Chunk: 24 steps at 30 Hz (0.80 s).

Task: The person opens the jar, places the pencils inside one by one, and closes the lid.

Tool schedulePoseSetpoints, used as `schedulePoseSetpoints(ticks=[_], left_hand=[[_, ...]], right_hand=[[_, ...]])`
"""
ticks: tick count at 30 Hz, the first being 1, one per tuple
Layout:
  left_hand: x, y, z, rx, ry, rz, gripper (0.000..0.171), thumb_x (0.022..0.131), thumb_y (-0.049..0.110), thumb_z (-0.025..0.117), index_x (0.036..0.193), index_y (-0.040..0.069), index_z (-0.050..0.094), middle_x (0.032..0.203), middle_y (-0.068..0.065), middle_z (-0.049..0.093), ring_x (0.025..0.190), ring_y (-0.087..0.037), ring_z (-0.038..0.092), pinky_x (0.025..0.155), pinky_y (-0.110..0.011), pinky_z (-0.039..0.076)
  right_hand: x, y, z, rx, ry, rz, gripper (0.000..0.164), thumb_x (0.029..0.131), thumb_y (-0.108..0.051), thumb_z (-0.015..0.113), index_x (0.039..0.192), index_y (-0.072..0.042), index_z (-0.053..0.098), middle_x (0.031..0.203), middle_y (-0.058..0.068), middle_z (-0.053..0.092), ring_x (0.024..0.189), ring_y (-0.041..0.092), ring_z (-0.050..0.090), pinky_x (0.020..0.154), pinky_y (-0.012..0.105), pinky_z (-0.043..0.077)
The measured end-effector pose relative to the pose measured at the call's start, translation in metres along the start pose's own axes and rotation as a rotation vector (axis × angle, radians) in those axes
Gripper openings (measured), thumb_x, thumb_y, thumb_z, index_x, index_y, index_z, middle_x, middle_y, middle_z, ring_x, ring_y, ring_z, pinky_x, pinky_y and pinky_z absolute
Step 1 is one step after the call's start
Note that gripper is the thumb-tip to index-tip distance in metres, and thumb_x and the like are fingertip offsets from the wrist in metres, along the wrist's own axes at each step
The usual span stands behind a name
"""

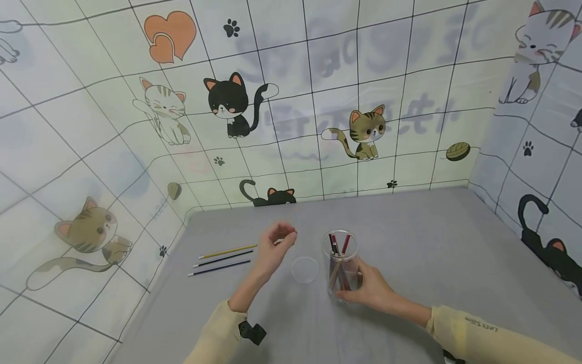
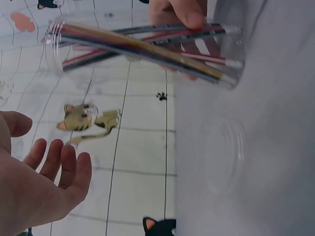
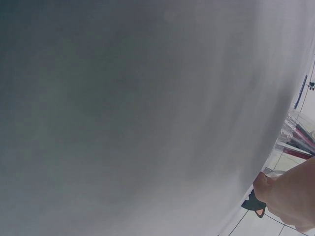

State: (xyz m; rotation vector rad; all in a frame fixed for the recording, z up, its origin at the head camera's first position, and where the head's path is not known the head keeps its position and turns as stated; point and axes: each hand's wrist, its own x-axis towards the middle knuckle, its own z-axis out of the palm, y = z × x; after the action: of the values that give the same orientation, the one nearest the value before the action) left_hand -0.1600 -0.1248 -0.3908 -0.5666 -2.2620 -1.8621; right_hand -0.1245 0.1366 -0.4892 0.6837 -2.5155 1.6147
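Note:
My right hand [image 1: 370, 289] grips the lower part of a clear plastic jar [image 1: 342, 259], thumb in front and fingers behind. Inside the jar, several pencils [image 2: 147, 46] lean across one another, dark, red and yellowish ones among them. Left of the jar, my left hand [image 1: 273, 250] is raised above the table with loosely bent fingers and nothing in them; the left wrist view shows its palm bare. A round clear lid [image 1: 304, 270] lies flat on the table between the two hands. In the right wrist view, the right hand and jar show only at the edge.
On the left of the grey table [image 1: 423, 242] lie a yellow pencil [image 1: 227, 251], a black pencil [image 1: 223, 259] and a dark blue pencil [image 1: 219, 268], roughly parallel. A cat-patterned curtain [image 1: 282, 101] hangs behind the table and along both sides.

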Motion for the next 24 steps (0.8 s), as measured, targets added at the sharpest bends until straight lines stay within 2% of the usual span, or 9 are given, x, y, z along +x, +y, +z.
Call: schedulePoseSetpoints(ticks=[3, 7, 13, 18, 24], left_hand=[[-0.008, -0.008, -0.017, 0.034, 0.029, -0.045, 0.015, 0.096, 0.005, 0.063, 0.108, -0.003, 0.063, 0.104, -0.016, 0.065, 0.097, -0.033, 0.063, 0.081, -0.032, 0.054], [-0.017, -0.022, -0.041, 0.1, 0.076, -0.09, 0.015, 0.095, 0.003, 0.065, 0.109, -0.001, 0.064, 0.106, -0.016, 0.066, 0.097, -0.023, 0.064, 0.079, -0.028, 0.052], [-0.027, -0.041, -0.071, 0.181, 0.119, -0.104, 0.017, 0.093, -0.001, 0.065, 0.109, 0.001, 0.064, 0.106, -0.016, 0.067, 0.098, -0.021, 0.064, 0.083, -0.029, 0.052], [-0.035, -0.054, -0.09, 0.262, 0.119, -0.098, 0.02, 0.09, -0.007, 0.066, 0.109, 0.001, 0.064, 0.104, -0.015, 0.067, 0.098, -0.025, 0.065, 0.086, -0.035, 0.053], [-0.036, -0.068, -0.103, 0.252, 0.121, -0.148, 0.024, 0.089, -0.011, 0.065, 0.11, 0.001, 0.064, 0.104, -0.016, 0.066, 0.098, -0.029, 0.064, 0.083, -0.03, 0.053]], right_hand=[[0.0, 0.0, 0.001, -0.003, 0.002, 0.002, 0.073, 0.07, -0.021, 0.091, 0.13, -0.003, 0.054, 0.121, 0.011, 0.066, 0.107, 0.026, 0.063, 0.09, 0.05, 0.053], [0.001, 0.001, 0.001, -0.003, 0.004, 0.01, 0.071, 0.07, -0.021, 0.091, 0.128, -0.004, 0.055, 0.117, 0.008, 0.067, 0.105, 0.024, 0.064, 0.09, 0.05, 0.053], [0.001, 0.001, 0.0, -0.003, 0.001, 0.014, 0.074, 0.069, -0.022, 0.092, 0.13, -0.003, 0.054, 0.119, 0.009, 0.066, 0.107, 0.026, 0.062, 0.091, 0.052, 0.052], [0.001, 0.002, 0.001, 0.004, -0.002, 0.0, 0.074, 0.07, -0.023, 0.091, 0.131, -0.003, 0.054, 0.121, 0.01, 0.066, 0.108, 0.025, 0.062, 0.092, 0.051, 0.051], [0.0, 0.001, 0.0, -0.01, -0.001, -0.002, 0.077, 0.07, -0.024, 0.091, 0.134, -0.003, 0.052, 0.123, 0.01, 0.065, 0.109, 0.025, 0.061, 0.091, 0.052, 0.052]])
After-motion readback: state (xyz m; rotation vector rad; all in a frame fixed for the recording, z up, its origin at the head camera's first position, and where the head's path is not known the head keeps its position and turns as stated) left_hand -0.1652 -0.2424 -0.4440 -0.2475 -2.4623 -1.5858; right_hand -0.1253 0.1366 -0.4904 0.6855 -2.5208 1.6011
